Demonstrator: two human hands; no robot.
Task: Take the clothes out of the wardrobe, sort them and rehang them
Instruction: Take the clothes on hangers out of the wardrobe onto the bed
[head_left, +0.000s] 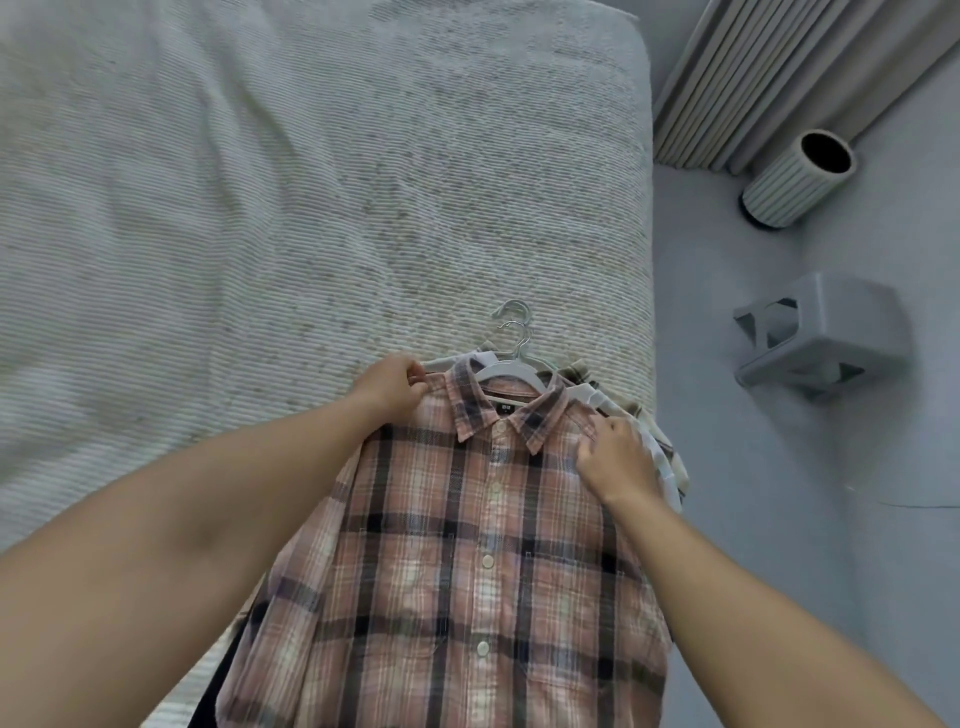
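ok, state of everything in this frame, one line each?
plaid shirt: on a hanger, buttoned, lying on the bed
hanger: inside the shirt's collar
left hand: grips the shirt's shoulder
right hand: grips the other shoulder
clothes underneath: stacked, on hangers
stool: tipped on its side

Beyond the right hand (618, 460), garments under the plaid shirt (467, 561) showed only as pale edges; their kind was unclear. Below both hands the shirt's hem ran off the frame. The collar label was unreadable.
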